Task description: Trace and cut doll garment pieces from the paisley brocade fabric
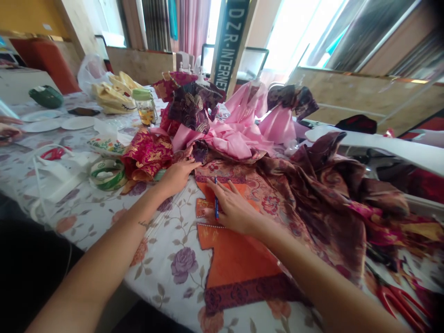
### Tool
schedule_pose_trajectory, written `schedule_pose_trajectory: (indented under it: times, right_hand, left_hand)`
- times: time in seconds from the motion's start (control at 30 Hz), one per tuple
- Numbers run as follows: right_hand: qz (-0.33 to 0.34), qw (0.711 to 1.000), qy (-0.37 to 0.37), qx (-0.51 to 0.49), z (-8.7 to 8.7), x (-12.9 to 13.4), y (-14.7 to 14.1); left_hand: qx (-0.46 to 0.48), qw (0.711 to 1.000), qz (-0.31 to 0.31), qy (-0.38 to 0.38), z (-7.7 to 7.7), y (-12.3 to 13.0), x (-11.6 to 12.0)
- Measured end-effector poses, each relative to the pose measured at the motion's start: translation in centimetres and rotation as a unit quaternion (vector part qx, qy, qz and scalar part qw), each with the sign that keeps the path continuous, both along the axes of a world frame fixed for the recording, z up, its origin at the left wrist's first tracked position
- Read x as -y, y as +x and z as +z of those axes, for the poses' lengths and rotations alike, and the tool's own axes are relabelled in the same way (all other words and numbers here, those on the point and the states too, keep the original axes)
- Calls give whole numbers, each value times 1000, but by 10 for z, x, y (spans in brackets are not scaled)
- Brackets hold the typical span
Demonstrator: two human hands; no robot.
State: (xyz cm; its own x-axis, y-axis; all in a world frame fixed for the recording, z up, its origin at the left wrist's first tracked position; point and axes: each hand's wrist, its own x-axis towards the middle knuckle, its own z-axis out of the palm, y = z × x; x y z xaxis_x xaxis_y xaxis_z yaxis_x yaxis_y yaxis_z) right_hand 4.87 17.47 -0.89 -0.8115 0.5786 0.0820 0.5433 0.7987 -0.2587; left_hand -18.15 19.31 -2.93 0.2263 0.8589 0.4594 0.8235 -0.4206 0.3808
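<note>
- Currently one beaded orange piece (239, 263) lies spread out in front of the person, alongside the brown patterned cloth (270, 203); which overlaps which I cannot tell.
- The right hand (232, 206) rests on it, fingers spread, with one blue pen (217, 203) tucked between them.
- The left hand (178, 175) is partly open by the cloth's upper edge (whether it pinches anything, I cannot tell).
- Laying-out seems done; the brown cloth remains bunched on its right side, and I make out no pen marks.
- Nearby: one red-and-gold cloth (147, 155), one green tape roll (111, 185), one pair of red-handled scissors (383, 296).
- Farther off: three white plates (78, 122), one jar (145, 108), at least three small dresses (255, 99).
</note>
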Motion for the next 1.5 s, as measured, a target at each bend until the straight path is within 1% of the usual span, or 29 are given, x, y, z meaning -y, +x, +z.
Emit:
schedule_pose_trajectory:
  times: [0.13,0.3,0.47,0.83,1.13,1.5]
  right_hand:
    - [-15,1000,2,24,-12,-4,1]
    - [-27,999,7,22,-17,-6,4]
    - [-39,999,2,22,-18,-5,4]
    - [-62,997,20,28,-21,-7,6]
    - [-62,998,10,23,-20,-4,3]
    - [-64,997,15,28,-20,-3,2]
  left_hand:
    - [-12,1000,1,-24,1,0,0]
    - [-30,998,28,-50,6,4,4]
    - [-43,996,43,-63,9,6,6]
    - [-43,997,36,-57,4,4,5]
    - [-48,997,35,-42,1,4,3]
    - [-58,997,31,-26,3,5,2]
